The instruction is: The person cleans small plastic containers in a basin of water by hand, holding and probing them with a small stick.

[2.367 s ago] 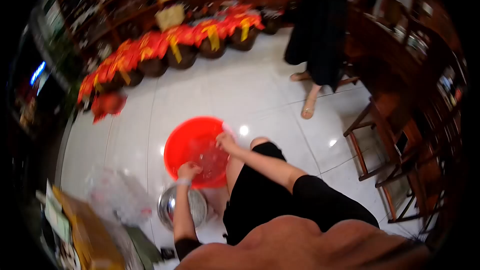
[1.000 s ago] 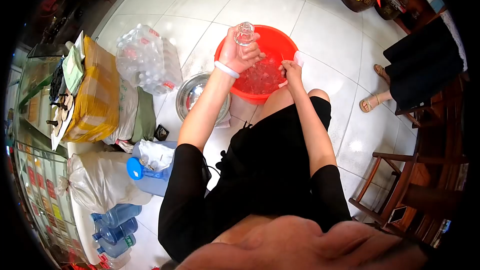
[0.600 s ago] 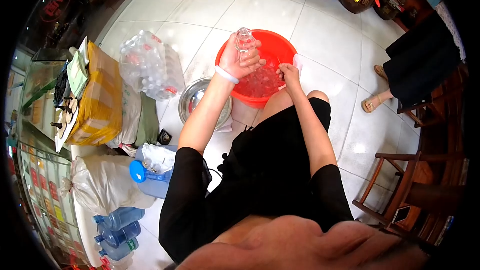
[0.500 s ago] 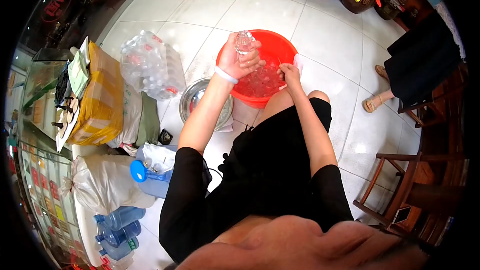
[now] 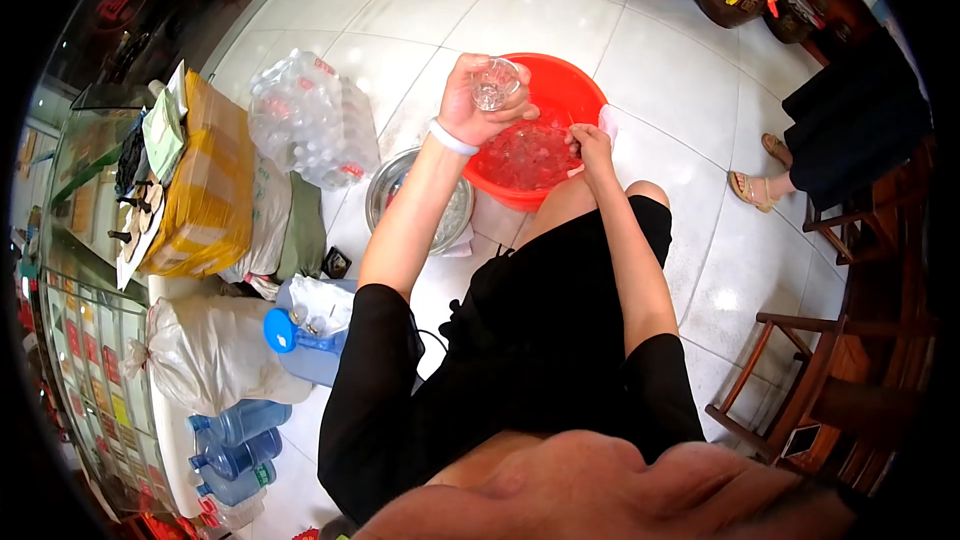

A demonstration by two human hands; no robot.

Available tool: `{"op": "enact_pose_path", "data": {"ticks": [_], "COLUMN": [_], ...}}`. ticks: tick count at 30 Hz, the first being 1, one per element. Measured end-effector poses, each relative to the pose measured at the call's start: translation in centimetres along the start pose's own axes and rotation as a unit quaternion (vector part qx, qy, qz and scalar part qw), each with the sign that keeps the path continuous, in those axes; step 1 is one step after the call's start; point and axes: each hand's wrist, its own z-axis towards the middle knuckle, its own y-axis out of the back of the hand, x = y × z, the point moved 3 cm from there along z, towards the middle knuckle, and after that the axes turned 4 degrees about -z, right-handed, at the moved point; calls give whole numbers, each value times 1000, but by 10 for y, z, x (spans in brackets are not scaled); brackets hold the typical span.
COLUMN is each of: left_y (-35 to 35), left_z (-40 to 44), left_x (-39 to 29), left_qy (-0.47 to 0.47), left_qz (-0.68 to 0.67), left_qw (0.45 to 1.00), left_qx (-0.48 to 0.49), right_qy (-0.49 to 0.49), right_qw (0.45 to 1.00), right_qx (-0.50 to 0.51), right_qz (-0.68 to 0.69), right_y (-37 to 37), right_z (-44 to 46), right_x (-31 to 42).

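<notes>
My left hand [image 5: 462,108], with a white band at the wrist, is wrapped around a small clear glass [image 5: 495,86]. The glass is held up over the left side of a red plastic basin [image 5: 566,78]. Wet, clear pieces that look like glassware [image 5: 520,155] lie in the basin. Over the basin's right side, my right hand [image 5: 594,146] has its fingers pinched together. A thin, light-coloured tip [image 5: 571,119] sticks up from them; its kind is too small to tell. A white cloth [image 5: 608,124] sits at the basin's right rim.
Left of the basin stands a steel bowl [image 5: 382,180], partly behind my left forearm. Packed clear bottles [image 5: 305,120], a taped carton [image 5: 205,180] and a blue jug [image 5: 300,360] line the left. A person's sandalled foot [image 5: 755,192] and a wooden stool [image 5: 745,380] are at right.
The glass has turned in my left hand, so its round opening faces me more. My right hand stays pinched at the basin's right side. The whole view has shifted slightly.
</notes>
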Motion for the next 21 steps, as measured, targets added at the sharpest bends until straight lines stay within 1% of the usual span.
{"op": "enact_pose_path", "data": {"ticks": [2, 3, 5, 8, 12, 14, 15, 16, 18, 19, 21], "left_y": [-4, -1, 0, -2, 0, 8, 20, 28, 33, 38, 47], "left_z": [1, 2, 3, 1, 2, 0, 1, -6, -8, -11, -12], "left_x": [0, 1, 4, 8, 13, 15, 15, 12, 4, 2, -5], "left_qy": [7, 6, 23, 24, 34, 38, 36, 52, 31, 41, 0], "left_qz": [-21, -21, -63, -88, -89, -63, -34, 19, 141, 132, 221], "left_qw": [999, 999, 989, 987, 986, 996, 998, 994, 979, 980, 966], "left_qx": [48, 46, 129, 134, 138, 48, 40, -93, -146, -146, -137], "right_qy": [-4, -6, -6, -5, 0, 6, 15, 0, -26, -35, -26], "right_qw": [1000, 1000, 1000, 1000, 1000, 1000, 1000, 1000, 997, 996, 989], "right_qx": [0, -2, 0, 3, 3, 3, 5, -6, -38, -48, -60], "right_qz": [-7, -14, -1, 10, 6, 8, 10, 7, 63, 62, 132], "right_y": [0, 0, 0, 0, 1, 1, 2, 3, 4, 5, 6], "right_z": [-1, -1, -1, 1, -1, 2, 0, -4, -7, -9, -6], "right_x": [1, 2, 1, 0, 0, -2, -4, -2, 3, 1, 4]}}
